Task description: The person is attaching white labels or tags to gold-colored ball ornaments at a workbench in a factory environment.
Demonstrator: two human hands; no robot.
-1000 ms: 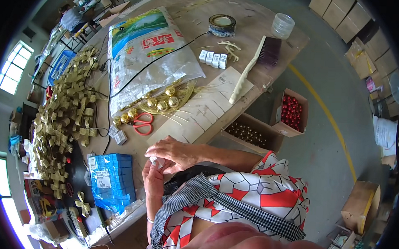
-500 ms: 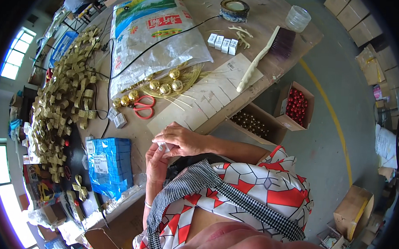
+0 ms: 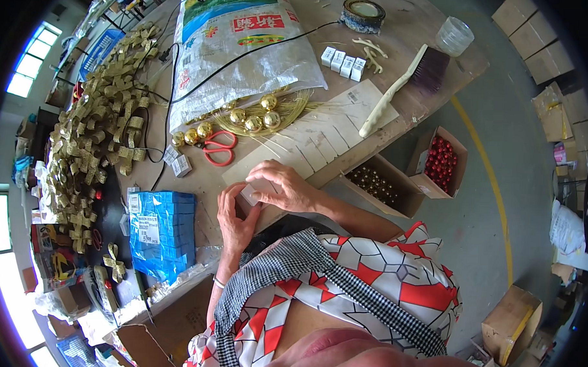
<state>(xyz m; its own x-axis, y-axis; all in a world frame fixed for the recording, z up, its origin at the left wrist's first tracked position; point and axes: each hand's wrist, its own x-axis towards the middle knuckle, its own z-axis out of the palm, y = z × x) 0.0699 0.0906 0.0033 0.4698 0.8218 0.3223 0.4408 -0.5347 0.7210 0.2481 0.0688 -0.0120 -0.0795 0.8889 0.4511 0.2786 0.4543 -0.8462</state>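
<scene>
At the near edge of the table my left hand (image 3: 236, 212) and my right hand (image 3: 286, 191) meet, fingers bent toward each other. Between their fingertips is a small whitish piece (image 3: 249, 194), mostly covered, so its kind is unclear. Just beyond the hands lies a flat pale board (image 3: 308, 145) with lines across it. Red-handled scissors (image 3: 219, 148) rest past my left hand, next to two small white boxes (image 3: 180, 166). Several shiny gold balls (image 3: 253, 123) sit by a coil of thin gold wire (image 3: 295, 112).
A big printed plastic sack (image 3: 246, 65) lies farther back, a black cable across it. Gold ribbon bows (image 3: 95, 131) heap up at left, above a blue-wrapped pack (image 3: 163, 234). A brush (image 3: 394, 90), tape roll (image 3: 362, 16) and red-ball carton (image 3: 439, 164) are at right.
Both hands have shifted slightly up and right in the picture, and their fingers are now more spread around the whitish piece. The whole view has moved a little.
</scene>
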